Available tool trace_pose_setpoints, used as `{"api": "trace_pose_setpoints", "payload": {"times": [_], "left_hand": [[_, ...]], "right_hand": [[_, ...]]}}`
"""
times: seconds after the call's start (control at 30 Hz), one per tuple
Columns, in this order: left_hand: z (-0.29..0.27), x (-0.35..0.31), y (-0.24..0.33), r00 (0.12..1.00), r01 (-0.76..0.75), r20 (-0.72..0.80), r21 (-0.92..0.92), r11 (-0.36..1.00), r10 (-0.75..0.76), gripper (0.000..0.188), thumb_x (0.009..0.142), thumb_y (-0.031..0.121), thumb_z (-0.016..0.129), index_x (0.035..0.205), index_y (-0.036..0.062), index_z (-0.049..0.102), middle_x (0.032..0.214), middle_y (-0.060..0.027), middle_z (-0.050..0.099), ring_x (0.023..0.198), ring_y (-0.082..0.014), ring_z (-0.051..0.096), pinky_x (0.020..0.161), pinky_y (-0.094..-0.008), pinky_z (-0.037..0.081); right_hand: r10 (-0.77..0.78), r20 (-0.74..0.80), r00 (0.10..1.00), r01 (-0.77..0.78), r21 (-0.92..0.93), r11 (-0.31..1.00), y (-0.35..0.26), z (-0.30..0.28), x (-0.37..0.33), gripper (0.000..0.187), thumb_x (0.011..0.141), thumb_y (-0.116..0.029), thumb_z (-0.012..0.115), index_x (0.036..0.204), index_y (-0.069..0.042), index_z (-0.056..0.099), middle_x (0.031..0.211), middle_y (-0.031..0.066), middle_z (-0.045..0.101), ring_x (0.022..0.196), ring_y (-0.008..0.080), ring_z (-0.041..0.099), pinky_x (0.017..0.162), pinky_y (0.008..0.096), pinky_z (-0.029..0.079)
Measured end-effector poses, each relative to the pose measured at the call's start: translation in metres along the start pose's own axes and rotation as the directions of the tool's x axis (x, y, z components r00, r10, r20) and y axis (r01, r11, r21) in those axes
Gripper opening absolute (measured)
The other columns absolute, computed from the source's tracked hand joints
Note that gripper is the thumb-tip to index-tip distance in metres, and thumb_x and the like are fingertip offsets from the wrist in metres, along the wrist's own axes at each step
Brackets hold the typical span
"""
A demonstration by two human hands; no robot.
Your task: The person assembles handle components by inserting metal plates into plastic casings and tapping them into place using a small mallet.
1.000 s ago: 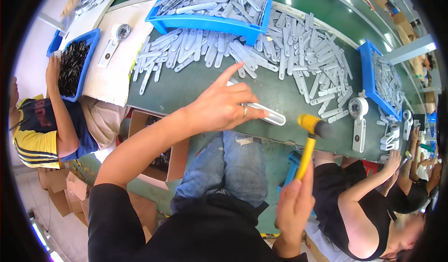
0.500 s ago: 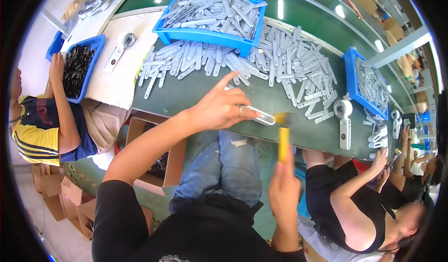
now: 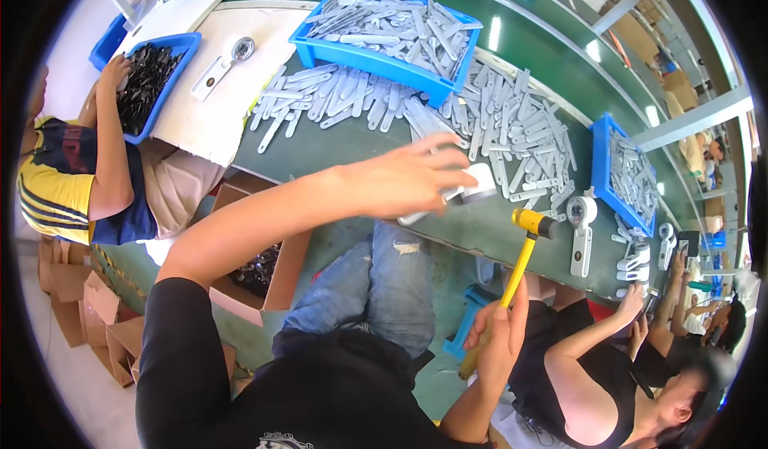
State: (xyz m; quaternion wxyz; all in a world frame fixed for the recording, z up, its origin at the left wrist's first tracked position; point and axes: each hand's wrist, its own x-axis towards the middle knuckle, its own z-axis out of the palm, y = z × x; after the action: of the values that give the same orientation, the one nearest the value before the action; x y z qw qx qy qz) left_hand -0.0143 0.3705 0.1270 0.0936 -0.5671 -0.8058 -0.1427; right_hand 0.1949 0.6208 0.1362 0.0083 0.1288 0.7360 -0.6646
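My left hand [image 3: 416, 178] is over the near edge of the green table, blurred by motion. It grips a white long-handled tool with a round head [image 3: 482, 183]; my fingers cover much of its body. My right hand [image 3: 498, 333] is closed round the handle of a yellow hammer [image 3: 518, 271]. The hammer stands tilted upward, its yellow and black head just right of the tool and apart from it. Beyond my left hand lie loose grey-white handle pieces [image 3: 352, 97]. To the right, a similar white round-headed tool [image 3: 582, 233] rests on the table.
A blue bin [image 3: 376, 63] of handle pieces stands at the back, another blue bin [image 3: 602, 157] at the right. On the left, a co-worker's hand [image 3: 114, 71] reaches into a bin of black parts [image 3: 148, 81]. A cardboard box [image 3: 284, 277] sits below the table. More co-workers sit right.
The tool in my left hand has swung round, bringing its round head into sight at the right. The hammer, earlier blurred against the tool's end, has moved right and away from it.
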Motion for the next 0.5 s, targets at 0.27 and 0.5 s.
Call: {"api": "trace_pose_setpoints", "payload": {"times": [0.27, 0.5], "left_hand": [[0.062, -0.064, 0.029, 0.829, 0.428, -0.291, -0.217, 0.877, -0.477, 0.049, 0.087, 0.024, 0.085, 0.134, 0.0192, 0.074, 0.121, -0.0061, 0.075, 0.108, -0.0235, 0.071, 0.116, -0.0516, 0.044], [0.074, -0.06, 0.02, 0.748, 0.43, -0.357, -0.382, 0.818, -0.56, 0.04, 0.087, 0.012, 0.083, 0.126, 0.0148, 0.075, 0.115, -0.0047, 0.078, 0.107, -0.024, 0.07, 0.113, -0.0483, 0.043]], "right_hand": [[0.027, 0.118, 0.993, -0.003, -0.204, 0.979, -0.019, 0.023, 0.012, 0.056, 0.116, -0.017, 0.036, 0.168, -0.003, 0.023, 0.068, -0.0002, 0.052, 0.048, 0.0057, 0.047, 0.045, 0.0234, 0.04], [0.053, 0.166, 0.985, 0.02, -0.409, 0.913, -0.031, 0.042, 0.028, 0.056, 0.113, -0.014, 0.043, 0.165, 0.002, 0.03, 0.066, 0.0026, 0.054, 0.055, 0.0083, 0.05, 0.052, 0.0271, 0.041]]}}
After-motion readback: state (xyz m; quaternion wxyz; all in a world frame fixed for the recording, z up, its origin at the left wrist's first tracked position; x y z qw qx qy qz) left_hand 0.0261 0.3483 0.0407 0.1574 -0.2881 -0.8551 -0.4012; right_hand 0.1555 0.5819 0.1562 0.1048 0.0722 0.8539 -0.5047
